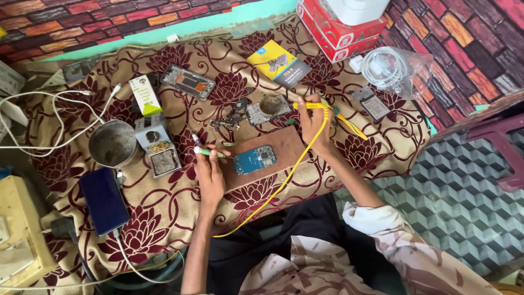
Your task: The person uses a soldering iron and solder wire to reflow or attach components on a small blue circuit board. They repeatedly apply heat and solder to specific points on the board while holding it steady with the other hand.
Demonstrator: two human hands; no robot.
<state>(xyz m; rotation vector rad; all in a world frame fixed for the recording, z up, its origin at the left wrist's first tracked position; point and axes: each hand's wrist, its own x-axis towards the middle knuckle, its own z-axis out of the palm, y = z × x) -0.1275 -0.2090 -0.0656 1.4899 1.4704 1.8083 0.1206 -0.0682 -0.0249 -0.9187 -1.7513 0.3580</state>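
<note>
My left hand [210, 172] grips a thin tool with a green and white handle [204, 151], its tip pointing right at a blue circuit board [255, 159]. The board lies flat on a brown wooden block [286, 147]. My right hand [313, 123] holds a yellow soldering iron [308, 106] whose tip reaches left into a small round tin [270, 105] on a grey phone part. A yellow cord [284, 180] runs from the iron down toward my lap.
A floral cloth [164, 202] covers the table. On it lie a blue phone [103, 200] on a white cable, a metal bowl [112, 143], a grey stand [156, 146], a phone frame [188, 82], small boxes and loose parts. Red boxes [338, 30] and bagged cables [387, 68] sit far right.
</note>
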